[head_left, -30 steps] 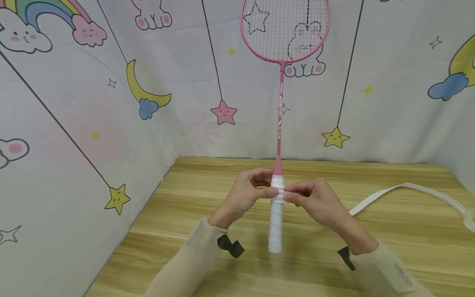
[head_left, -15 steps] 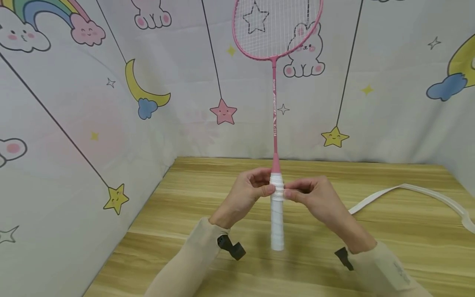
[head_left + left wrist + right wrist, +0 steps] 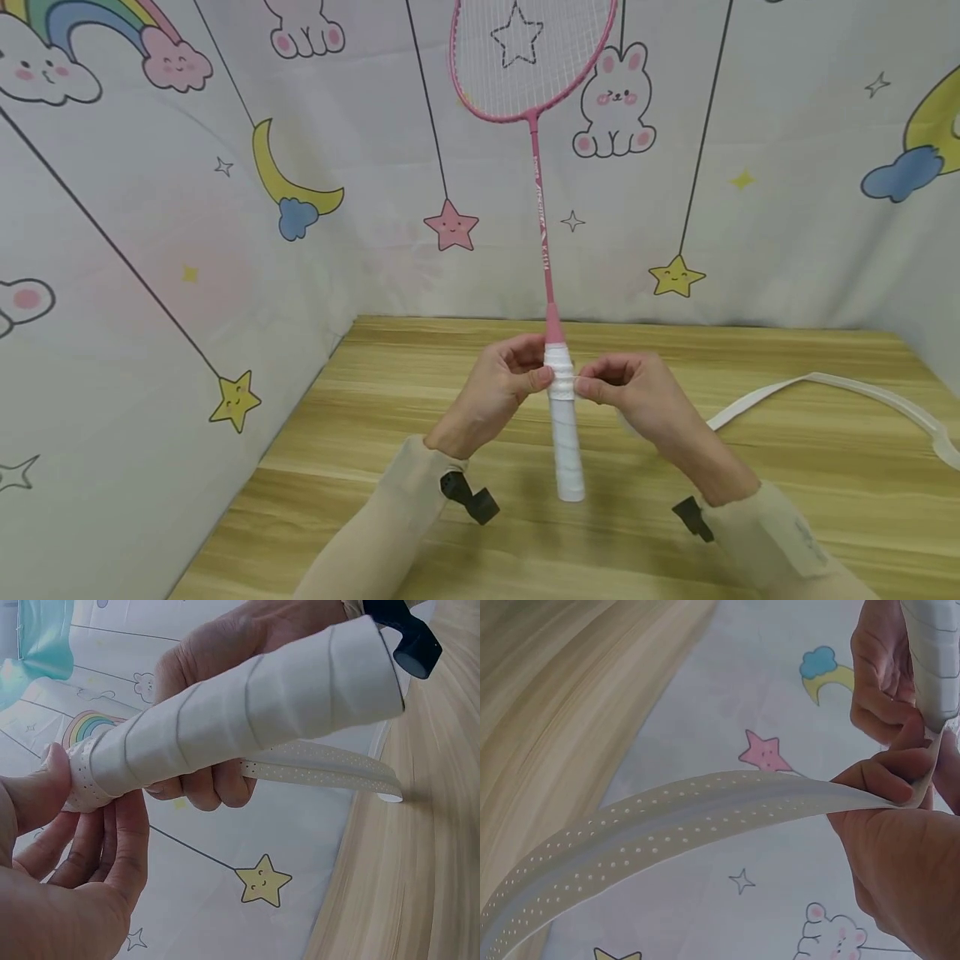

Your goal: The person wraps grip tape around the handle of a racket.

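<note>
A pink badminton racket [image 3: 545,242] stands nearly upright over the table, its head leaning left and cut off by the top of the head view. My left hand [image 3: 498,387] grips the upper part of its white handle [image 3: 567,450], thumb in front and fingers behind. Perforated white grip tape [image 3: 667,825] is wound round the handle's top end, below the pink cone. My right hand [image 3: 648,396] pinches the loose run of this tape between thumb and fingers, just right of the handle. In the left wrist view the handle's lower part [image 3: 262,697] shows smooth spiral wraps.
The tape's free length [image 3: 757,400] trails in an arc over the right side of the wooden table [image 3: 360,400]. A cartoon-printed cloth [image 3: 390,167] hangs behind and at the sides. Black wrist cameras [image 3: 468,497] sit on both sleeves.
The racket has tilted, its head swinging left and its handle's butt moving right. Both hands have risen slightly and still hold handle and tape.
</note>
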Action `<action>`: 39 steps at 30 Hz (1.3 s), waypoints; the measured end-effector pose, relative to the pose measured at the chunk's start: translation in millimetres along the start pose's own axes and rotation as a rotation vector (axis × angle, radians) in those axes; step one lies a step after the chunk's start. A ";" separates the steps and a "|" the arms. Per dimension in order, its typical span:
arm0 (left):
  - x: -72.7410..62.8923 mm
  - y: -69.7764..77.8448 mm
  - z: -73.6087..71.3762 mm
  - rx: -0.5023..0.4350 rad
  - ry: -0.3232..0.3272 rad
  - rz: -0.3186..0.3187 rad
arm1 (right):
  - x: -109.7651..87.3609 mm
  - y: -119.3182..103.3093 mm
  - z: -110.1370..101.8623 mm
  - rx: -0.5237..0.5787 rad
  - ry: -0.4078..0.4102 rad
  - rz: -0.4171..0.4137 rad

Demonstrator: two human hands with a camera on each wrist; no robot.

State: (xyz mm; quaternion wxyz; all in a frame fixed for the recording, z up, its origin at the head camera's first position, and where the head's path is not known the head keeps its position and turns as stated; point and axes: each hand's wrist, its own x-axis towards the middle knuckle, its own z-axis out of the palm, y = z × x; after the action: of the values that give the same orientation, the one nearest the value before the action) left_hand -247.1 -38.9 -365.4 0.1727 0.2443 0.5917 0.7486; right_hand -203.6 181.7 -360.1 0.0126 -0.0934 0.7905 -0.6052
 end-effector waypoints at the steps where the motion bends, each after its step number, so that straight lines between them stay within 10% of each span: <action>1: 0.0 -0.4 -0.5 -0.002 -0.008 0.002 | 0.3 0.1 0.1 0.007 -0.007 0.001; 12: 1.6 -2.1 -3.5 0.018 -0.122 -0.009 | 0.6 5.7 -4.8 0.083 -0.194 -0.050; 18: 0.6 -2.2 -2.9 0.024 -0.146 0.020 | -1.4 2.9 -2.9 0.074 -0.122 -0.060; 30: -0.5 0.0 9.4 0.307 0.116 0.049 | -4.6 -3.0 5.8 -0.028 0.009 -0.065; 39: 0.7 -0.5 7.1 0.290 0.121 0.067 | -6.1 -3.4 2.4 -0.059 -0.020 -0.099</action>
State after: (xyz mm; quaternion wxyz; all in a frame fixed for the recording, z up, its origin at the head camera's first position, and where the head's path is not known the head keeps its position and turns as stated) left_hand -243.6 -32.8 -364.5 0.0746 0.2407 0.6945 0.6739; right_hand -196.8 179.5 -358.1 -0.0124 -0.1388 0.8021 -0.5807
